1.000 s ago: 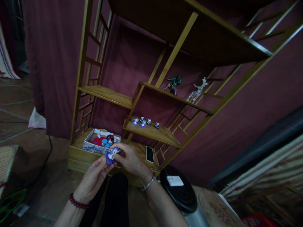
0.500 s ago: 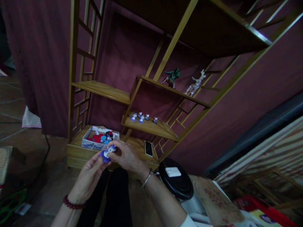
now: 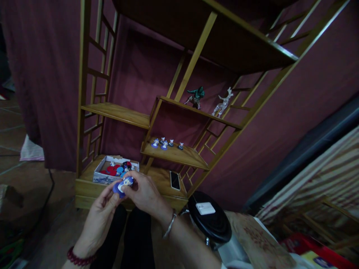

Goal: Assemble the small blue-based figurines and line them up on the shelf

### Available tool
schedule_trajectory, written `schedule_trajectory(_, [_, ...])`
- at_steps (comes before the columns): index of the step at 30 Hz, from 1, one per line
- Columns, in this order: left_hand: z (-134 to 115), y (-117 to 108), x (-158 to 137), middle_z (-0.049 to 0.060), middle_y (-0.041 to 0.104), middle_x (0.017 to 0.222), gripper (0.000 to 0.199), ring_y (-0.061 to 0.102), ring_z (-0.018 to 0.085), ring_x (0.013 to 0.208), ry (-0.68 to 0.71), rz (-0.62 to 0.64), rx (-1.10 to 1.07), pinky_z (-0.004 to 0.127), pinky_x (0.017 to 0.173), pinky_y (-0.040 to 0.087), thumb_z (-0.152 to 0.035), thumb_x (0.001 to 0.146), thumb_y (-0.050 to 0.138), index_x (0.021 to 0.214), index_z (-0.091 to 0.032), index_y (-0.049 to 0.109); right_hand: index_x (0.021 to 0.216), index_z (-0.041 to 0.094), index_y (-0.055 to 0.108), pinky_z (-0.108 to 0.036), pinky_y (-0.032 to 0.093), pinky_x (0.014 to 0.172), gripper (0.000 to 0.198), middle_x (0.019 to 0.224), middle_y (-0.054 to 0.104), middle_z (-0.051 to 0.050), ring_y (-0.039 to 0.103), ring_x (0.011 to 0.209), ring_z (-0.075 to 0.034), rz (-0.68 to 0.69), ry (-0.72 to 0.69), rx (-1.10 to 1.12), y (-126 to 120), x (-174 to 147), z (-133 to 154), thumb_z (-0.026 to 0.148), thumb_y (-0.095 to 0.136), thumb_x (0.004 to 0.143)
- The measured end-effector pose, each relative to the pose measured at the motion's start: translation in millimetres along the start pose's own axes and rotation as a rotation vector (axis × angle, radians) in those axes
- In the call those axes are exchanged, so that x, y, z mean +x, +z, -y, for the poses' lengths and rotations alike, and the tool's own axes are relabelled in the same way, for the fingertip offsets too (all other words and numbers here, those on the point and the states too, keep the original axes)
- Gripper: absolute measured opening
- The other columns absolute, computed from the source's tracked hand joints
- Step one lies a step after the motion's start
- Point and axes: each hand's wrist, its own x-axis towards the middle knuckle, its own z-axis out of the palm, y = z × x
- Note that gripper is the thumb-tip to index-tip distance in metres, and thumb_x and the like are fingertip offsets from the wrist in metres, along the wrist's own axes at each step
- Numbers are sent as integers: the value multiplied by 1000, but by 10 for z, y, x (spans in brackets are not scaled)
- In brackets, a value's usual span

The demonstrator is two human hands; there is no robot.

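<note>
Between my hands is a small purple-and-white figurine (image 3: 122, 186), tilted, with a round purple base. My left hand (image 3: 102, 209) pinches the base, while my right hand (image 3: 144, 190) grips its upper part between thumb and fingers. Just behind them, an open cardboard box (image 3: 102, 177) on the bottom shelf holds red and blue discs and several small figures. On the middle shelf (image 3: 187, 155) stand purple figurines (image 3: 164, 145) that look like the one I hold, along with black-and-white figurines (image 3: 181, 146).
A green-hooded figure (image 3: 198, 97) and a clear deer statuette (image 3: 223, 102) stand on the upper right shelf. A phone (image 3: 175, 181) lies on the bottom shelf. To the right is a black round lid (image 3: 218, 224) with a white object (image 3: 205, 208) on it.
The view has shifted slightly, so the shelf sits a little lower and further left. Both hands keep hold of the figurine, which is now tilted a bit more.
</note>
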Motion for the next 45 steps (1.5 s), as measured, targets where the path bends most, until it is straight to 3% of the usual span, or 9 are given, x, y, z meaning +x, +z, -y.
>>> schedule_trajectory(11, [13, 3, -6, 3, 61, 110, 52, 54, 20, 106, 117, -45, 241, 23, 89, 43, -25, 59, 74, 108, -23, 58, 92, 26, 57, -21, 39, 62, 17, 80, 63, 3, 55, 70, -12, -66, 80, 6, 9, -63, 16, 26, 54, 75])
schedule_trajectory(21, [-24, 111, -75, 2, 63, 107, 49, 56, 21, 103, 188, -69, 284, 23, 89, 44, -23, 53, 77, 100, -24, 62, 91, 25, 58, -20, 40, 61, 17, 77, 63, 4, 55, 67, -11, -94, 89, 91, -31, -102, -11, 28, 56, 74])
schedule_trajectory(29, [84, 67, -71, 3, 64, 104, 51, 60, 21, 93, 76, -80, 174, 25, 79, 50, -33, 58, 75, 105, -20, 60, 90, 26, 58, -19, 38, 58, 16, 73, 61, 5, 54, 64, -11, -52, 47, 37, -110, -140, 6, 27, 54, 75])
schedule_trajectory(38, [65, 194, -92, 5, 67, 90, 38, 61, 21, 87, -36, -68, 33, 27, 71, 53, -31, 53, 78, 86, -16, 68, 93, 25, 57, -19, 37, 60, 20, 77, 60, 4, 53, 66, -11, -9, -48, 1, -213, -135, -30, 21, 53, 74])
schedule_trajectory(45, [82, 196, -106, 2, 67, 72, 31, 61, 13, 67, -175, -115, -70, 20, 63, 53, -24, 43, 82, 68, -13, 68, 98, 24, 58, -21, 39, 70, 23, 84, 62, 2, 54, 77, -12, 99, -155, -29, -319, -116, -94, 20, 53, 75])
